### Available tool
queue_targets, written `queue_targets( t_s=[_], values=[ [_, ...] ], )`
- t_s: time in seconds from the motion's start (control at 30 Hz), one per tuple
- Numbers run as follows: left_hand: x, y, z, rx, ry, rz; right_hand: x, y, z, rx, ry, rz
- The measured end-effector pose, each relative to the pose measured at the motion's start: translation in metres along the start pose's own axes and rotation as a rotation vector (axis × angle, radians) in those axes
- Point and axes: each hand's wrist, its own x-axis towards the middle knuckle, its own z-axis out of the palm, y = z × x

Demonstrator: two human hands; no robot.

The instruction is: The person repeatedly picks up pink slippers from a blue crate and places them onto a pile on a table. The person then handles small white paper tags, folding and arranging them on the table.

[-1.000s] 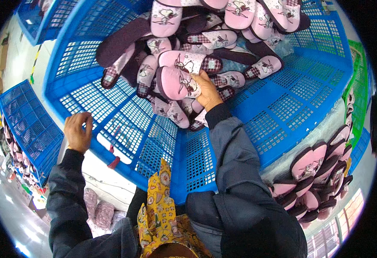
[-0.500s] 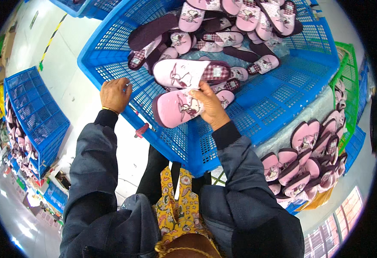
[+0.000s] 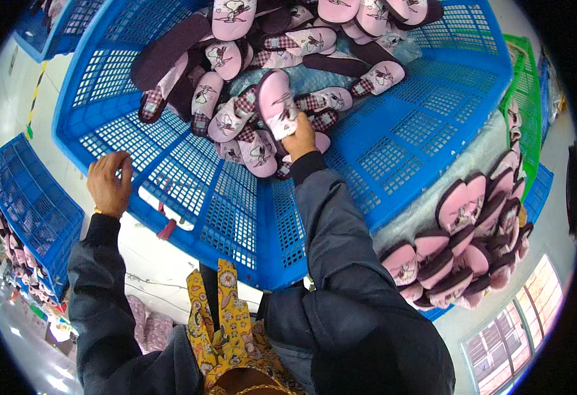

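A pink slipper (image 3: pixel 275 97) with a dark sole edge and a printed cartoon figure is in my right hand (image 3: pixel 298 139), which grips its lower end. That hand reaches down into a large blue plastic basket (image 3: pixel 394 148), over a heap of similar slippers (image 3: pixel 222 60) with dark soles and plaid linings. One slipper (image 3: pixel 259 153) lies just below the gripped one, against the near part of the heap. At the basket's left rim is my left hand (image 3: pixel 110 184), its fingers curled inward; whatever is in them, if anything, is hidden.
More pink slippers (image 3: pixel 456 247) stand packed on the right, beside a green basket (image 3: pixel 524 99). Another blue basket (image 3: pixel 31 210) stands on the floor at left. A red strip (image 3: pixel 167 229) hangs from the near rim. Patterned footwear (image 3: pixel 150 326) shows on the floor below.
My right hand has moved the slipper farther into the basket, toward the heap. The view has shifted, and my left hand now appears lower and farther left, still by the rim.
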Motion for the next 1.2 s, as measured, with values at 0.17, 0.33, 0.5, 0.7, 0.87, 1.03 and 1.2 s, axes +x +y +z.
queue_targets(
  t_s=[0.17,0.33,0.5,0.7,0.87,1.03,1.2],
  values=[
    [0.006,0.010,0.002,0.027,-0.061,-0.061,0.044,0.052,0.017,0.033,0.043,0.035],
    [0.008,0.013,0.001,0.079,-0.074,-0.075,0.039,0.050,0.027,0.058,-0.111,0.172],
    [0.010,0.011,0.002,0.056,-0.071,-0.030,0.029,0.059,0.049,0.112,-0.073,0.004],
    [0.011,0.009,-0.001,0.044,-0.095,-0.073,0.057,-0.002,0.068,0.899,-0.195,0.719],
    [0.012,0.008,-0.004,0.005,-0.091,-0.069,0.087,-0.003,0.111,0.398,-0.297,0.391],
    [0.011,0.003,-0.006,-0.015,-0.093,-0.048,0.112,-0.029,0.131,0.700,-0.619,0.892],
    [0.011,-0.002,-0.006,-0.062,-0.094,-0.041,0.085,-0.032,0.166,0.282,-0.873,-0.478]
  ],
)
